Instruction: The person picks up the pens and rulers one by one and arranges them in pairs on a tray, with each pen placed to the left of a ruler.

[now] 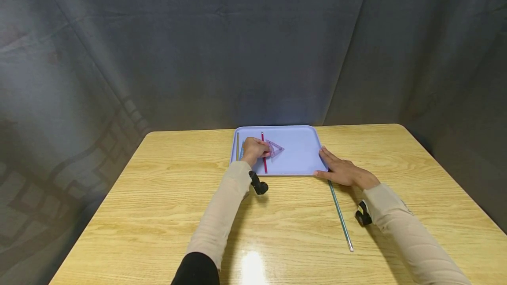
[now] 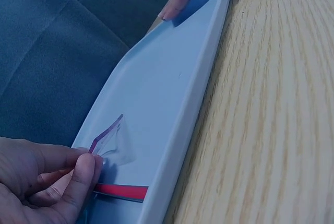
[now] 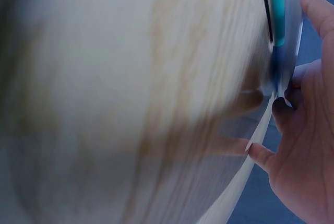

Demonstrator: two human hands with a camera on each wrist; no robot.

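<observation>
**Pinching a clear triangle on the tray**

Looking down from the head camera, the left hand [image 1: 255, 148] is pinching a clear set square [image 1: 274, 148] over the lilac tray [image 1: 299, 162], beside a red stick [image 1: 264, 164]. The right hand [image 1: 341, 169] is lying flat, fingers straight, against the tray's right edge, with a teal rod [image 1: 339, 212] running along the wooden table [image 1: 158, 197].

At the left wrist, thumb and fingers [image 2: 83, 174] are gripping the set square's [image 2: 112, 140] corner.

At the right wrist, blurred, fingers [image 3: 313, 10] are touching the tray's rim [image 3: 295, 20].

Wooden table [image 1: 166, 214] — a lilac tray [image 1: 301, 162] and a thin teal rod [image 1: 339, 214] lie on it.
</observation>
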